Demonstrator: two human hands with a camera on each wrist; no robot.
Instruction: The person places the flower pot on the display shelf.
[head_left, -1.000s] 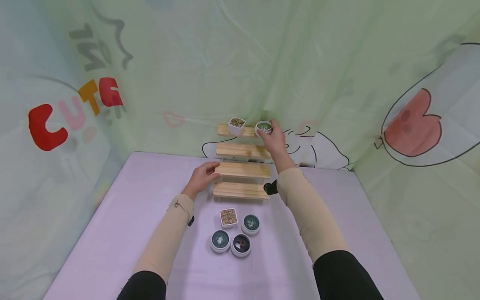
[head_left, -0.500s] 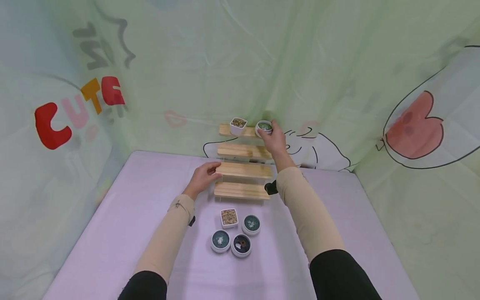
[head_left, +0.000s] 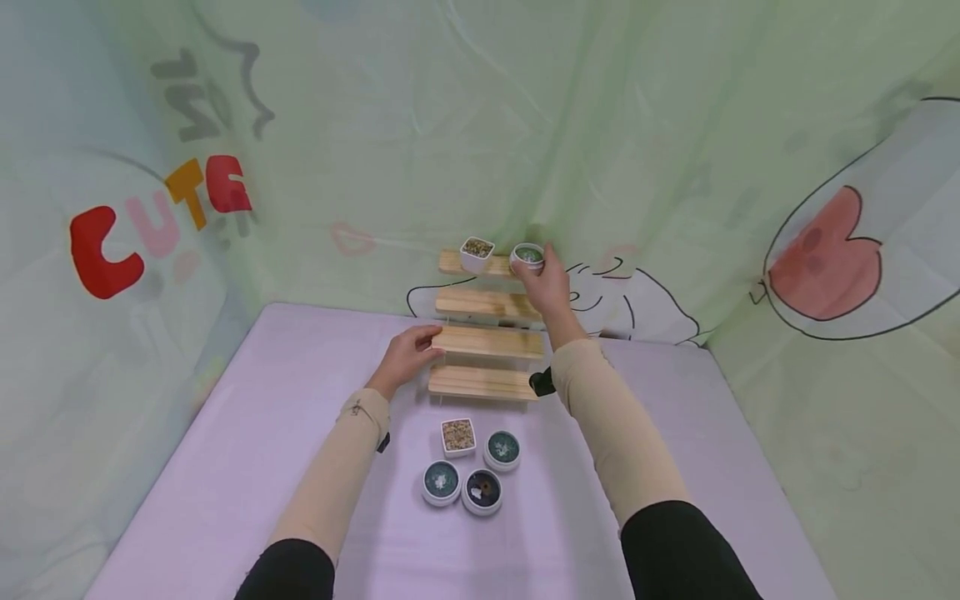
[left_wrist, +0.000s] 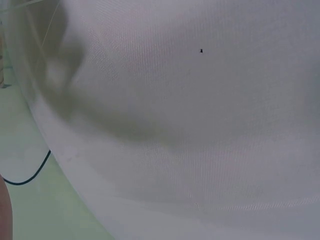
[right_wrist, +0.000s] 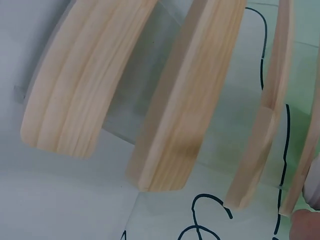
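Observation:
A four-tier wooden display stand [head_left: 487, 340] rises at the back of the table. My left hand [head_left: 405, 358] grips the left end of its second-lowest board between thumb and fingers. At the right end of the top board, my right hand [head_left: 546, 283] pinches a small round white pot [head_left: 527, 255] with a green top. Part of that white pot [right_wrist: 313, 182] and a fingertip [right_wrist: 306, 225] show at the right wrist view's edge. A square white pot [head_left: 476, 254] filled with gravel sits left of it on the same board.
In front of the stand, a square gravel-filled pot [head_left: 458, 437] and three round pots, one green-topped [head_left: 502, 448], another green-topped [head_left: 441, 481] and one dark-topped [head_left: 482, 490], cluster on the lilac tablecloth [head_left: 300, 400]. A printed green curtain [head_left: 375, 125] hangs close behind the stand.

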